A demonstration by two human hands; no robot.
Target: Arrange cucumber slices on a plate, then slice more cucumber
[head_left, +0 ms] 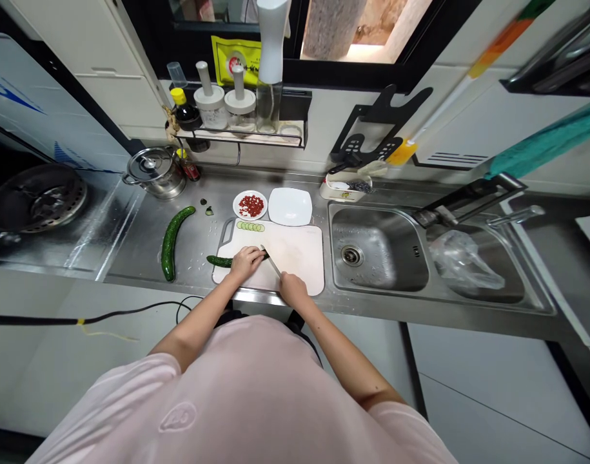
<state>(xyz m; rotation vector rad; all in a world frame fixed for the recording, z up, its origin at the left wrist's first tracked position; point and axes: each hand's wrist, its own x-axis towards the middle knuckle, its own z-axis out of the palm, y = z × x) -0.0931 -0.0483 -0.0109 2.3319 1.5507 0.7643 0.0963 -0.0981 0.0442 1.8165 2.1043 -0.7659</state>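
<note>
— One lg. grey stainless-steel worktop (147,235). Set in its R side?
— Grey steel double-bowl sink (376,248). L of it, white rectangular cutting board (302,258).
— Behind board?
— Square white plate (290,206); round white plate (236,207) just L of same.
— Cucs.?
— Long curved dark-green cucumber (173,241) on worktop, L of board. Second, a straight dark-green cucumber (219,261), lies on board, L end past its edge.
— Grips?
— L. hand (247,263) closed over straight cuc., pressing it to board. R. hand (293,289) clenched on slim steel-bladed knife (274,265), blade at cuc.'s R end.
— Smallest items?
— Thin round pale-green slices (251,226), overlapping in a row, board's rear L; chopped red bits (251,206), qty. uncounted, in round plate.
</note>
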